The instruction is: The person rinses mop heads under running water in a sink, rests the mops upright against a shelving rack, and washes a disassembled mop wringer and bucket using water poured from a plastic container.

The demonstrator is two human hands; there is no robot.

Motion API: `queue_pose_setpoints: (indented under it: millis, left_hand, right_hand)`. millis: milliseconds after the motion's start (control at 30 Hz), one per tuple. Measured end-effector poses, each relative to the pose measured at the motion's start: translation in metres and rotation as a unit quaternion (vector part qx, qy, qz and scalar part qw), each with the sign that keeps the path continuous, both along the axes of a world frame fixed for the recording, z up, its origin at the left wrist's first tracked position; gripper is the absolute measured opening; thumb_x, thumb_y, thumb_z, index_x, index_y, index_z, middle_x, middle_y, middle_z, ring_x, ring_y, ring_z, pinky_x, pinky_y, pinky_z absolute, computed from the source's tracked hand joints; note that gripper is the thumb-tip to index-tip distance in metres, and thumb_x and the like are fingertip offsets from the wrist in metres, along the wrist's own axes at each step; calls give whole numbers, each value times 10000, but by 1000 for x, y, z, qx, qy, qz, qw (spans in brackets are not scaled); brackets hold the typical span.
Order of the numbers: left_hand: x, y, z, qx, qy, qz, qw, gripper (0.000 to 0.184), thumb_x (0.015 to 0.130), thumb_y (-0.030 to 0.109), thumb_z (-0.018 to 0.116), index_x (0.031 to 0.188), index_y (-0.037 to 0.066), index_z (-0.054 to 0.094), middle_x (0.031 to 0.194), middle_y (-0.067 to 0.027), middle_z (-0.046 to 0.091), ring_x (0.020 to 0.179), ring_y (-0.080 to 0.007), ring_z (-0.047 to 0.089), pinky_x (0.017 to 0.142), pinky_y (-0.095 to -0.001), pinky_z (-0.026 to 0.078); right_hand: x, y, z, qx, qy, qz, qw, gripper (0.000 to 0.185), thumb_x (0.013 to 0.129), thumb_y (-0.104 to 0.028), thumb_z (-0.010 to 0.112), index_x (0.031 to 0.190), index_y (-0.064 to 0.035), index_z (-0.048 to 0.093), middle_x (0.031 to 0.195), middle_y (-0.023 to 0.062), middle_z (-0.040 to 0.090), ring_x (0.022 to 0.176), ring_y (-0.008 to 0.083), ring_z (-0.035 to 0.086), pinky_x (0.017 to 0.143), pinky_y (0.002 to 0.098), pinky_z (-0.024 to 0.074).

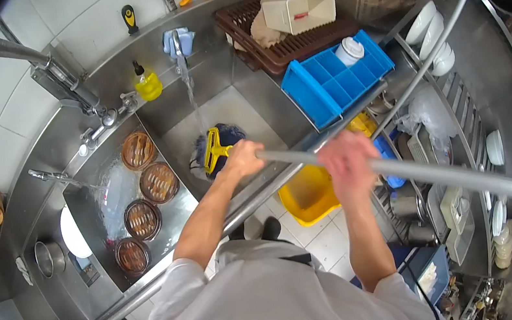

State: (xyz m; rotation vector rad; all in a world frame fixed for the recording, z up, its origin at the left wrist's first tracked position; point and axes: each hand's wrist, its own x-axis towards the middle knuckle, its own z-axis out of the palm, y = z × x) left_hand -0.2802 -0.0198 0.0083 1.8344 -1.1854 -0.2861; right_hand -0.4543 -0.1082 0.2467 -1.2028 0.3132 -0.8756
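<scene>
A mop with a yellow head clamp (213,153) and dark blue strands (231,135) rests in the right-hand sink basin, where water from a tap (178,51) runs down onto the strands. Its long grey handle (461,178) slants off to the right, past the sink's front edge. My left hand (244,159) is closed round the handle close to the mop head. Farther up the same handle is my right hand (349,159), slightly blurred, its fingers wrapped over the shaft.
The left basin (178,213) holds several round brown slatted pieces (158,183). A yellow soap bottle (148,85), brown rack (292,47) and blue divided tray (340,86) stand around the sinks. Below is a yellow bucket (306,202); dish shelves (459,112) line the right.
</scene>
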Motion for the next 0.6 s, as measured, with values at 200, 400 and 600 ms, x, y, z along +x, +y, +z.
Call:
queue_pose_setpoints:
  millis: [200,400,600]
  left_hand:
    - [3,-15,12,-8,4,-33,999,137,681,182,700,710,59,647,675,-209,602,652,-397,607,602,-442,481]
    - [0,-5,77,33,43,-81,995,186,680,198,714,696,33,630,680,-222,601,625,-399,595,555,-447,459]
    - [-4,-4,132,-2,-32,-142,989,260,778,173,750,631,45,577,619,-168,592,602,-352,607,591,-457,469]
  right_hand:
    - [11,18,5,-5,-46,-8,999,332,1003,-180,480,706,-136,338,536,-33,360,483,85,335,460,273,286]
    - [5,26,52,40,-182,41,982,322,968,-183,594,712,-96,419,591,-18,449,561,92,421,505,262,337]
    - [-21,-14,77,-107,-68,162,979,324,923,-211,650,666,-77,506,611,-25,503,534,116,439,484,297,344]
